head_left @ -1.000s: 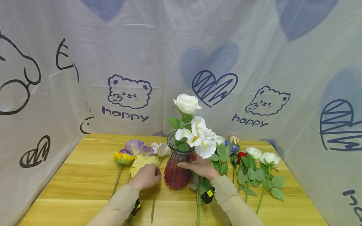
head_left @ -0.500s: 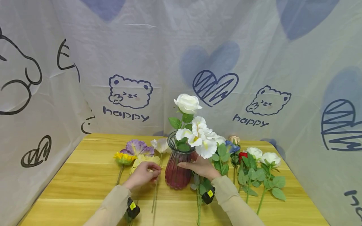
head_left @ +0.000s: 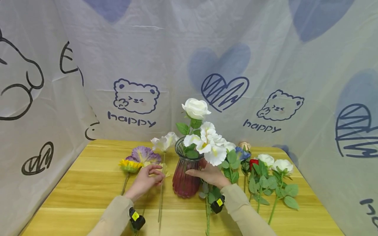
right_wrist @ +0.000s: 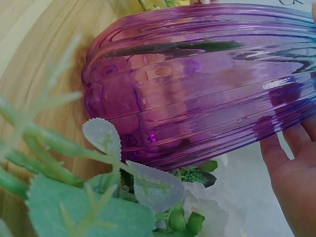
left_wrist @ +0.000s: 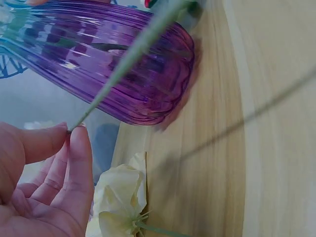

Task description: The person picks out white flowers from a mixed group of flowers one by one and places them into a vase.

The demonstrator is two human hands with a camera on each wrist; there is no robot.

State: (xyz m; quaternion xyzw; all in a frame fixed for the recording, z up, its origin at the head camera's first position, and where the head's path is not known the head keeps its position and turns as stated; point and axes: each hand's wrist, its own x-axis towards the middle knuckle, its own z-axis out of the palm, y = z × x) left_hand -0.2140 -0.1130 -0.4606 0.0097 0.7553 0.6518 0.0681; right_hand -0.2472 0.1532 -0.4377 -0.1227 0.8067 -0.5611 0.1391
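Note:
My left hand [head_left: 146, 182] pinches the thin green stem [left_wrist: 118, 74] of a white flower [head_left: 163, 142] between thumb and index finger. Its bloom stands up just left of the vase, with the stem's lower end pointing down toward me. The ribbed glass vase [head_left: 184, 180], purple-red with a greyish rim, stands upright at the table's middle. Around its right side my right hand [head_left: 209, 173] grips it, thumb in front; the other fingers are mostly hidden. A white rose [head_left: 196, 108] rises from the vase. White ruffled petals [head_left: 211, 144] with yellow centres overlap the rim's right side.
Left on the wooden table [head_left: 68, 193] lie a purple flower [head_left: 144, 154], a yellow-orange flower [head_left: 130, 166] and a pale yellow bloom [left_wrist: 121, 195]. At right lie white roses [head_left: 282, 166], a red flower [head_left: 253, 163] and a blue flower [head_left: 242, 153]. A printed curtain [head_left: 177, 65] surrounds the table.
My left hand has taken the white flower's stem and shifted a little left. The bloom has lifted off the table and tipped upright. My right hand and the vase have stayed put.

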